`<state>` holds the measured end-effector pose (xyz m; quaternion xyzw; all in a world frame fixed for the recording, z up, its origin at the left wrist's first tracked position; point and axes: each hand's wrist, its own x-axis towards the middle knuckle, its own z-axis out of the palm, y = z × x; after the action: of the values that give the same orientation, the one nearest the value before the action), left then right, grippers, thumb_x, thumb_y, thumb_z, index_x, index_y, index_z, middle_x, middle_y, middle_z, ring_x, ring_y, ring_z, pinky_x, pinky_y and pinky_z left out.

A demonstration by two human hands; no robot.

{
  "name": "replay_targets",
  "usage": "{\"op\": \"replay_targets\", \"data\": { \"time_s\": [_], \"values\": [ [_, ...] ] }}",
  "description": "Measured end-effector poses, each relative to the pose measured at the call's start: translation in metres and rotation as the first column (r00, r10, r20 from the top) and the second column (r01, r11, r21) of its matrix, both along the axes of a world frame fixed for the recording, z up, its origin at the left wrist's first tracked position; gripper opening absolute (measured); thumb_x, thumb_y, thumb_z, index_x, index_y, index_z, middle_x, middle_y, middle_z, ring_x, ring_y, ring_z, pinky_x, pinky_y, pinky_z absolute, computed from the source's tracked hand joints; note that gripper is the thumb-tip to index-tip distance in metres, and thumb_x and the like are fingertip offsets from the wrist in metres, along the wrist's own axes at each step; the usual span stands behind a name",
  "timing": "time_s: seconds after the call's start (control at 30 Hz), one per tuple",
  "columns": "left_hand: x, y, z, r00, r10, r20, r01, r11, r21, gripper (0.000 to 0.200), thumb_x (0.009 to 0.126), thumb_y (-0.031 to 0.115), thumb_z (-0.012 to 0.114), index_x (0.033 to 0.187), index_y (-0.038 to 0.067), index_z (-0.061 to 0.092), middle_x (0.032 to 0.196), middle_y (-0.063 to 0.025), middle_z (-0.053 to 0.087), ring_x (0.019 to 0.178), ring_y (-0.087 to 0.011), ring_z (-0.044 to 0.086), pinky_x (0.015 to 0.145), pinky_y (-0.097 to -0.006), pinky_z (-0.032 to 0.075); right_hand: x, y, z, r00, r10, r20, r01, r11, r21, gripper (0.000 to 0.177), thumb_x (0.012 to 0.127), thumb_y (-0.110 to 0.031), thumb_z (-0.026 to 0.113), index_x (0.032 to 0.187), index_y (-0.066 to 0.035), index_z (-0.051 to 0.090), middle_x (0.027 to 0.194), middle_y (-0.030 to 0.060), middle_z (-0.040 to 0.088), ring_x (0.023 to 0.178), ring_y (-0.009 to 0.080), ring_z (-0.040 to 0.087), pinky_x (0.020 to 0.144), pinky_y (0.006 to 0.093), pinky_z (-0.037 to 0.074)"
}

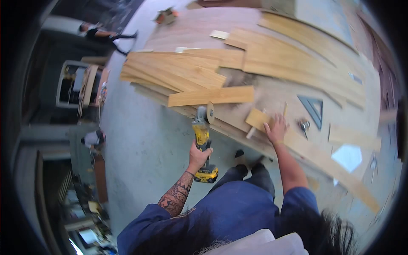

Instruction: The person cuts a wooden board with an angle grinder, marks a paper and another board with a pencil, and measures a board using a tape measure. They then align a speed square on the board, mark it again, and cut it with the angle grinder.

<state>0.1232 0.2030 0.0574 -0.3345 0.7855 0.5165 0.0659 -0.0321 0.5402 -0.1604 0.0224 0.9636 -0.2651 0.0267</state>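
My left hand [199,155] is wrapped round the body of a yellow and black cordless angle grinder [201,129]. The grinder's round disc [210,112] is at the top, close to the table's edge and just below a loose plank [212,96]. My right hand [278,127] lies on the wooden table with its fingers spread, beside a small square wood piece [256,119]. A thin light strip [251,132] sticks out from under that piece. A pencil-like stick [285,109] lies just beyond my right fingertips.
Stacked planks [170,70] and wide boards [276,55] cover the table's far side. A triangular square [313,109], a metal tool [304,124] and a long board [331,168] lie to the right. One person [102,34] walks at upper left; another [93,138] is further left.
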Motion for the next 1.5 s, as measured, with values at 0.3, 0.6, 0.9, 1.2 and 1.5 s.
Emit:
{"op": "replay_targets", "data": {
  "time_s": [0.3,0.6,0.9,1.2,1.5],
  "values": [
    [0.043,-0.045,-0.017,0.992,0.110,-0.062,-0.119,0.979,-0.164,0.064,0.079,0.028,0.090,0.130,0.002,0.062,0.111,-0.0149,0.076,0.104,-0.0279,0.075,0.095,-0.0410,0.058,-0.143,-0.098,-0.043,0.976,-0.060,0.212,0.186,0.738,-0.649,0.075,0.103,-0.037,0.074,0.158,0.005,0.044,0.153,0.0291,0.055,0.136,0.0416,0.059,0.106,0.0523,0.054],
    [0.058,-0.125,-0.018,0.972,0.209,-0.111,-0.226,0.958,-0.174,0.059,0.080,0.026,0.089,0.126,0.001,0.062,0.108,-0.0135,0.075,0.097,-0.0254,0.075,0.091,-0.0396,0.060,-0.181,-0.138,0.005,0.777,0.314,0.546,0.525,0.154,-0.837,0.023,0.110,-0.032,0.066,0.119,-0.012,0.071,0.092,-0.0031,0.066,0.079,0.0091,0.059,0.069,0.0258,0.051],
    [0.043,-0.162,0.015,0.867,0.407,-0.287,-0.401,0.912,0.082,0.040,0.088,0.002,0.077,0.120,0.004,0.054,0.086,-0.0042,0.065,0.064,-0.0140,0.066,0.060,-0.0311,0.057,-0.175,-0.209,0.053,0.862,0.236,0.449,0.471,-0.045,-0.881,0.025,0.111,-0.031,0.066,0.127,-0.014,0.072,0.109,-0.0036,0.071,0.091,0.0079,0.064,0.071,0.0261,0.052],
    [0.006,-0.157,0.011,0.834,0.376,-0.404,-0.274,0.918,0.288,0.049,0.094,-0.001,0.069,0.138,0.004,0.047,0.095,-0.0083,0.061,0.066,-0.0181,0.062,0.059,-0.0354,0.058,-0.161,-0.295,0.159,0.921,0.046,0.386,0.329,0.436,-0.838,0.052,0.111,-0.045,0.057,0.145,-0.007,0.062,0.137,0.0154,0.070,0.121,0.0302,0.066,0.101,0.0421,0.054],
    [-0.198,-0.083,-0.050,0.784,0.048,-0.619,0.094,0.976,0.194,0.064,0.095,0.013,0.079,0.145,-0.004,0.043,0.128,-0.0162,0.062,0.109,-0.0245,0.066,0.098,-0.0377,0.054,0.120,-0.003,0.057,0.805,-0.086,0.587,0.247,0.948,-0.200,0.055,0.102,-0.045,0.063,0.127,0.002,0.075,0.127,0.0292,0.073,0.121,0.0451,0.069,0.106,0.0514,0.054]
  ]
}}
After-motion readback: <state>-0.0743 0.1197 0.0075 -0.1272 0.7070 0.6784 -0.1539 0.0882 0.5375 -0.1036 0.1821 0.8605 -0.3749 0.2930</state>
